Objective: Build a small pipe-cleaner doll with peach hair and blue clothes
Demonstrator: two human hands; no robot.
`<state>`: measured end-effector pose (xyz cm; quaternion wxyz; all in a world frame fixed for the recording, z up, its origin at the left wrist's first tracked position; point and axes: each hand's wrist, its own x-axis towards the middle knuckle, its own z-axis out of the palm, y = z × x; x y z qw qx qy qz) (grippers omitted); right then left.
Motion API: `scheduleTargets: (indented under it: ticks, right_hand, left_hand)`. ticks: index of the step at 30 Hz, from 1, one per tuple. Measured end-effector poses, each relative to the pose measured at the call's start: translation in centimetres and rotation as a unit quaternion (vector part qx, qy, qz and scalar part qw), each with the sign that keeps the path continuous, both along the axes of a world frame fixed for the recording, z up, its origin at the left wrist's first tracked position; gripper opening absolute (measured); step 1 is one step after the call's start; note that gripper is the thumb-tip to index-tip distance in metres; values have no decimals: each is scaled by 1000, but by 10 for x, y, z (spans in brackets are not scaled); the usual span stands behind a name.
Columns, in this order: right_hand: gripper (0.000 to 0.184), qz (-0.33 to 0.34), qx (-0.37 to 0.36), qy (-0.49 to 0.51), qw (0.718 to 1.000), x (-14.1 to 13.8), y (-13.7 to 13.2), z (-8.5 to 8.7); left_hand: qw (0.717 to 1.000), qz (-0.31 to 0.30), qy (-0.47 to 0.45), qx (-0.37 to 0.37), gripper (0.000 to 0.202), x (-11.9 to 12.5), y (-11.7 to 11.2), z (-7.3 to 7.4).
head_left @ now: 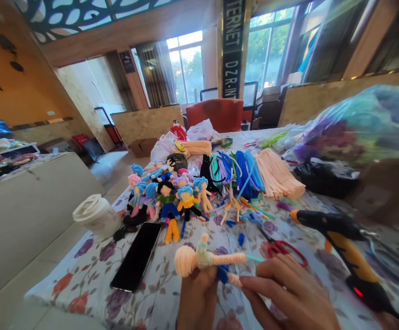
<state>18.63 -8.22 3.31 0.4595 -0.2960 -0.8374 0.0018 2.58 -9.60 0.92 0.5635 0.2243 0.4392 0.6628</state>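
Over the table's (167, 286) six o'clock side, the right hand (289, 291) and left hand (199, 293) hold the doll (204, 258). Right fingertips appear to pinch its lower leg tip at four o'clock; left fingers grip from six. Keep the blue fuzzy piece (223, 274) snug.

Both hands (199, 289) (292, 293) are bare, with long, slender, gently tapering fingers (270, 288), their finer details blurred.

Both hands (197, 293) (292, 293) work close together, fingers (264, 285) bent.
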Motion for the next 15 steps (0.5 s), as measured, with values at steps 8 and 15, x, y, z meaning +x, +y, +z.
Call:
scheduleTargets:
  ticks: [8,15]
  right_hand:
    - [30,-32,34,-44,998,-17,2,3]
    - [12,20,-18,38,999,3,3,3]
  left_hand:
    - [999,-15,-15,25,19,4,3,-2]
    - [996,-20,-80,28,19,0,3,-13]
